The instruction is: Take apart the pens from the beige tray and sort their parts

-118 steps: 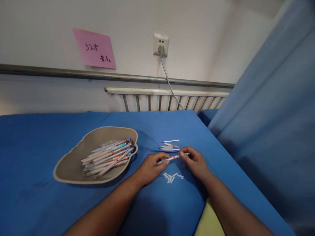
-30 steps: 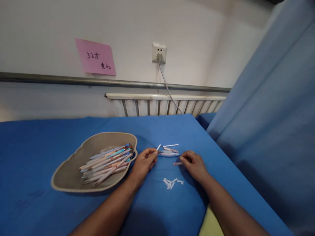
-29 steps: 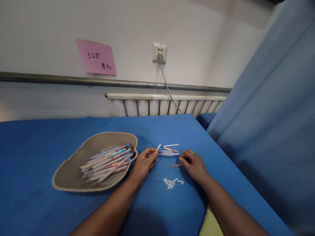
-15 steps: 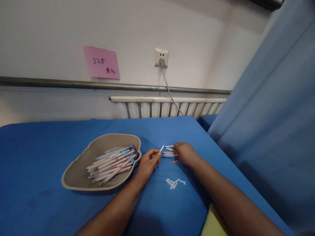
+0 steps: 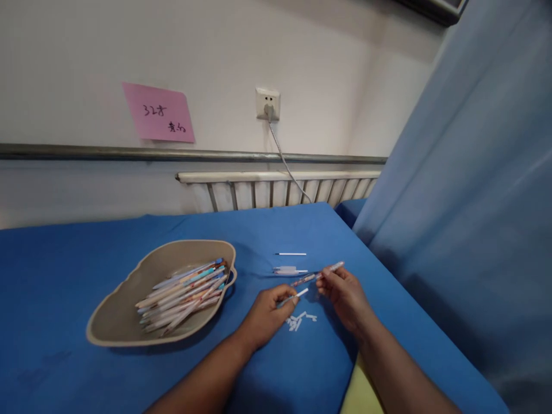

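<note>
My left hand (image 5: 276,310) pinches a thin white pen refill (image 5: 302,292), its white end pointing up and right. In my right hand (image 5: 345,293) is a light pen barrel with a reddish pattern (image 5: 336,267), gripped between thumb and fingers. Another patterned pen piece (image 5: 303,280) lies between the two hands, close to the right fingertips. Beyond them on the blue sheet rest a clear pen part (image 5: 285,269) and a separate thin white refill (image 5: 293,253). Small white pieces (image 5: 296,321) are piled just below my left fingers, which partly hide them.
A beige basin (image 5: 114,328) to the left holds a heap of pens (image 5: 185,296). The blue-covered bed (image 5: 64,276) ends at a white rail (image 5: 241,176) by the wall. A blue curtain (image 5: 452,190) hangs at the right. A cable (image 5: 280,149) runs down from a socket.
My left hand has come nearer and rightward with the white refill. My right hand has drawn back to the right, now lifting the patterned barrel, leaving the far refill uncovered. The view has shifted slightly.
</note>
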### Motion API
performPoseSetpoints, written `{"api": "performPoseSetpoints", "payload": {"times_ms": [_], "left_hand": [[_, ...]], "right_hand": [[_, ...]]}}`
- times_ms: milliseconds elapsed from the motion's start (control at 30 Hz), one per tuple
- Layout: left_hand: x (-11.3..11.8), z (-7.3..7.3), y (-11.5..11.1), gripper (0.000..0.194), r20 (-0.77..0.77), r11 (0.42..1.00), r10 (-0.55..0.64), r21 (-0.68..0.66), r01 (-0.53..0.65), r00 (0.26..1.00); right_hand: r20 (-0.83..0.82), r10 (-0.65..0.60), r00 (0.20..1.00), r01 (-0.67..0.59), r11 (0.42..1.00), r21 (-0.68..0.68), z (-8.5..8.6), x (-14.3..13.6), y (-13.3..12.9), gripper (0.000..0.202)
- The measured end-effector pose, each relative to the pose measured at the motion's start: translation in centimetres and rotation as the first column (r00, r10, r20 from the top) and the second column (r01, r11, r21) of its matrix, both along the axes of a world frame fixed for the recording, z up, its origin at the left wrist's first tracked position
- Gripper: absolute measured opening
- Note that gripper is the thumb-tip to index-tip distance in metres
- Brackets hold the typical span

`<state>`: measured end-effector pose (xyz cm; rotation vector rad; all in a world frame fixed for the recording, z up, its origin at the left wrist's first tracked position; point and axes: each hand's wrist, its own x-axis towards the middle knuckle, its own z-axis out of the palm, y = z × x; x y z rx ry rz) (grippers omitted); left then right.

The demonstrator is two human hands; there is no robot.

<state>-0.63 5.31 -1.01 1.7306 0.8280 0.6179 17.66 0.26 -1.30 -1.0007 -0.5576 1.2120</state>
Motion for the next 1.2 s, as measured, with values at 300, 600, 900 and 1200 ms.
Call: {"api": "performPoseSetpoints", "payload": {"times_ms": [300, 600, 900, 1200], "left_hand": [[0.2, 0.3, 0.2, 0.024, -0.015, 1.0, 0.015, -0.002, -0.015, 1.0], [0.0, 0.6, -0.5, 0.022, 0.036, 1.0, -0.02, -0.009, 0.02, 0.999], [-0.3, 0.9, -1.0, 0.027, 0.047, 0.993, -0.121, 0.015, 0.12, 0.992], [-0.1, 0.7, -1.1, 0.041, 0.141, 0.969, -0.121, -0.196, 0.147, 0.983]], "right_hand": [[0.075, 0.131, 0.988, -0.131, 0.991, -0.012, -0.4, -1.2, 0.9, 0.031], [0.228, 0.189, 0.955, -0.21, 0.975, 0.069, -0.2, -1.9, 0.3, 0.025], [0.196, 0.217, 0.956, -0.239, 0.966, 0.095, -0.7, -1.6, 0.1, 0.02], [0.247, 0.22, 0.944, -0.252, 0.962, 0.104, -0.3, -1.3, -0.2, 0.019]]}}
